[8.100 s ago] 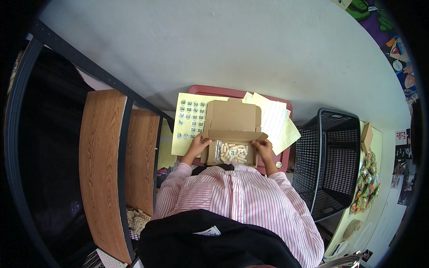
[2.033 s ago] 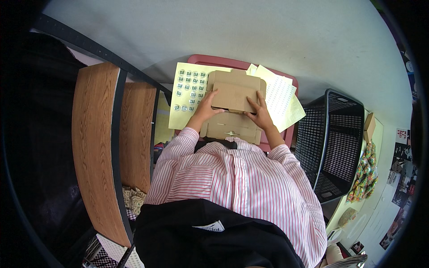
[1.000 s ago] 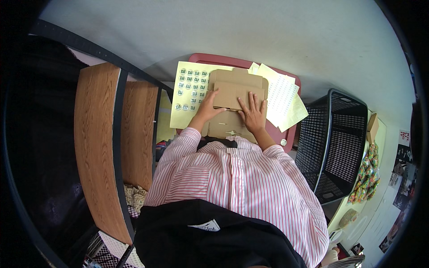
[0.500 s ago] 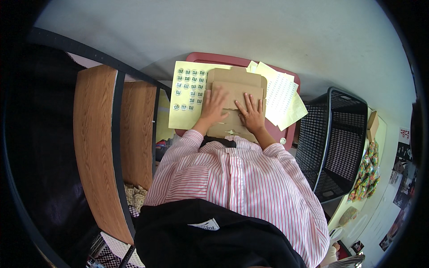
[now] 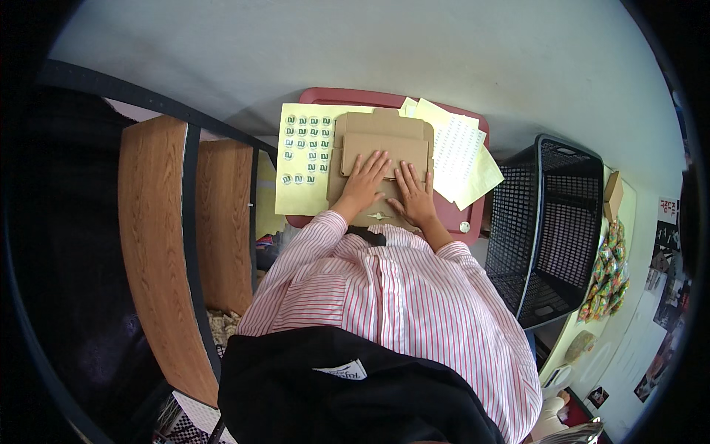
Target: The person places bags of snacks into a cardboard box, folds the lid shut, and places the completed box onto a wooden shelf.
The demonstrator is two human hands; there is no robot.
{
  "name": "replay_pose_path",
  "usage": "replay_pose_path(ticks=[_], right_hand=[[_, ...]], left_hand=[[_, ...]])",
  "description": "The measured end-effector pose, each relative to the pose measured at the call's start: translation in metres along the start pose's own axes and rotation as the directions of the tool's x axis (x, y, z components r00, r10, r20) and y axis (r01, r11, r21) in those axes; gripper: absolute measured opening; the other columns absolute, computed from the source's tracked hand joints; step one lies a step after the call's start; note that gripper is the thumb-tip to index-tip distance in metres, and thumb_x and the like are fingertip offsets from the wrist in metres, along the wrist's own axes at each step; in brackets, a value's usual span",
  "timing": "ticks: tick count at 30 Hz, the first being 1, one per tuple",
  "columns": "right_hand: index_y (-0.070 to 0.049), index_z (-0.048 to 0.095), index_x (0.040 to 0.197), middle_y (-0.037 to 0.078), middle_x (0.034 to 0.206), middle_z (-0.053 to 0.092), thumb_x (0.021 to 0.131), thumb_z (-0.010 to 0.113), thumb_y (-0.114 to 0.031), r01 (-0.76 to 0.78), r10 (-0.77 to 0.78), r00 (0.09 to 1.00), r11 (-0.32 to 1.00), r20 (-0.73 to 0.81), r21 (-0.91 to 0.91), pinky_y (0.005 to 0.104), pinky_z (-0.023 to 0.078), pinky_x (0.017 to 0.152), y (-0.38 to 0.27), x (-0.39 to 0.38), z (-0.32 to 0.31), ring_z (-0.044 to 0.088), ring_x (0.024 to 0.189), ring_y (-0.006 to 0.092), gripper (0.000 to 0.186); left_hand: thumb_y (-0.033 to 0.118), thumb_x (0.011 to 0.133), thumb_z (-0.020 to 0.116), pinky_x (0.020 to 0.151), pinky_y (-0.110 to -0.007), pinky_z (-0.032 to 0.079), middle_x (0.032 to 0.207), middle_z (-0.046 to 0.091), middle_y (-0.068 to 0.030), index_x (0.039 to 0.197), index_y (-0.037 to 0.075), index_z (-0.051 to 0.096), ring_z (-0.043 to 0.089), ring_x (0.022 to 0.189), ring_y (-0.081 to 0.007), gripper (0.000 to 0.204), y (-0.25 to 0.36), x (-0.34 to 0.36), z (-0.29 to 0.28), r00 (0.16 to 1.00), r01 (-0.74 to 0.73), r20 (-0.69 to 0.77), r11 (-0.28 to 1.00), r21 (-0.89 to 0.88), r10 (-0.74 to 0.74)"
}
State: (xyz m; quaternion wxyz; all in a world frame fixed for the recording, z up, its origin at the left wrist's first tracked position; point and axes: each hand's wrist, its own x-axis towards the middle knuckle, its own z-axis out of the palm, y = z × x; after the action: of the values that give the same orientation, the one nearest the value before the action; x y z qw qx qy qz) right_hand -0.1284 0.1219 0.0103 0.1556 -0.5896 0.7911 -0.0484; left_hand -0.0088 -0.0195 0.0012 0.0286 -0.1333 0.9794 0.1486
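A brown cardboard box blank (image 5: 384, 153) lies unfolded on yellow sheets, close in front of my body. A raised fold crosses its middle, and a tab sticks out at the far edge. My left hand (image 5: 364, 180) rests flat on the left part of the cardboard, fingers stretched toward the fold. My right hand (image 5: 416, 194) lies flat on its right part, fingers slightly spread. Neither hand grips anything. To the left, a yellow sheet (image 5: 298, 200) carries rows of round stickers (image 5: 312, 144); its right portion is hidden under the cardboard.
Beneath everything is a dark red lid-like surface (image 5: 355, 96). More pale sheets (image 5: 458, 159) fan out at right, near a loose round sticker (image 5: 464, 226). A black plastic basket (image 5: 547, 229) stands at right, wrapped colourful packets (image 5: 606, 274) beyond it. Wooden shelves (image 5: 163, 244) rise at left.
The cardboard's middle panel now stands more folded up from the base. My left hand has shifted right and settled flat, nearer my right hand, which has moved slightly.
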Motion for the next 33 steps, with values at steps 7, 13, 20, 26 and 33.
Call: replay_pose_path(ticks=[7, 13, 20, 26, 33], right_hand=[[0.0, 0.032, 0.132, 0.022, 0.129, 0.038, 0.084, 0.055, -0.032, -0.304, 0.479, 0.736, 0.865, -0.478, 0.4, 0.0454, 0.028, 0.099, 0.014, -0.006, 0.019, 0.038, 0.119, 0.0313, 0.062], [0.003, 0.045, 0.114, 0.016, 0.104, 0.054, 0.083, 0.061, -0.027, -0.44, 0.699, 0.706, 0.561, -0.116, 0.701, 0.0365, 0.046, 0.076, 0.031, 0.011, 0.036, 0.055, 0.087, 0.0243, 0.046], [0.002, 0.045, 0.114, 0.015, 0.104, 0.053, 0.08, 0.065, -0.013, -0.007, 0.591, 0.779, -0.326, 0.21, 0.945, 0.0304, 0.047, 0.082, 0.0, -0.012, 0.011, 0.055, 0.097, 0.0192, 0.042], [-0.001, 0.046, 0.112, 0.007, 0.106, 0.055, 0.079, 0.064, -0.008, -0.17, 0.224, 0.948, -0.246, 0.226, 0.954, 0.0313, 0.046, 0.085, -0.037, -0.057, 0.009, 0.056, 0.096, 0.0181, 0.038], [0.0, 0.049, 0.115, 0.01, 0.109, 0.056, 0.08, 0.066, -0.022, -0.266, 0.212, 0.92, -0.279, 0.33, 0.923, 0.029, 0.047, 0.08, -0.055, -0.143, 0.01, 0.055, 0.097, 0.0174, 0.045]], left_hand=[[0.031, 0.079, 0.06, 0.101, -0.049, 0.019, 0.131, 0.03, -0.0207, 0.131, 0.002, 0.029, 0.028, 0.123, -0.0331, 0.067, -0.024, -0.025, 0.012, 0.768, 0.263, -0.387, 0.801, -0.538, -0.511], [0.027, 0.083, 0.058, 0.092, -0.047, 0.032, 0.113, 0.042, -0.0211, 0.121, 0.001, 0.033, 0.042, 0.108, -0.0337, 0.052, -0.037, -0.035, 0.041, 0.747, 0.318, -0.136, 0.529, -0.787, -0.65], [0.011, 0.088, 0.052, 0.091, -0.039, 0.041, 0.119, 0.043, -0.0112, 0.122, 0.01, 0.031, 0.046, 0.109, -0.0202, 0.04, -0.024, -0.055, 0.016, 0.721, -0.081, 0.121, -0.256, -0.963, -0.683], [0.011, 0.084, 0.06, 0.086, -0.032, 0.044, 0.12, 0.044, -0.0081, 0.123, 0.007, 0.034, 0.05, 0.105, -0.0172, 0.047, 0.057, -0.079, -0.006, 0.74, -0.277, 0.111, -0.451, -0.849, -0.663], [0.013, 0.083, 0.061, 0.088, -0.028, 0.041, 0.115, 0.049, -0.0083, 0.122, 0.0, 0.037, 0.048, 0.106, -0.0166, 0.048, 0.111, -0.147, 0.03, 0.807, -0.126, 0.067, -0.283, -0.951, -0.587]])
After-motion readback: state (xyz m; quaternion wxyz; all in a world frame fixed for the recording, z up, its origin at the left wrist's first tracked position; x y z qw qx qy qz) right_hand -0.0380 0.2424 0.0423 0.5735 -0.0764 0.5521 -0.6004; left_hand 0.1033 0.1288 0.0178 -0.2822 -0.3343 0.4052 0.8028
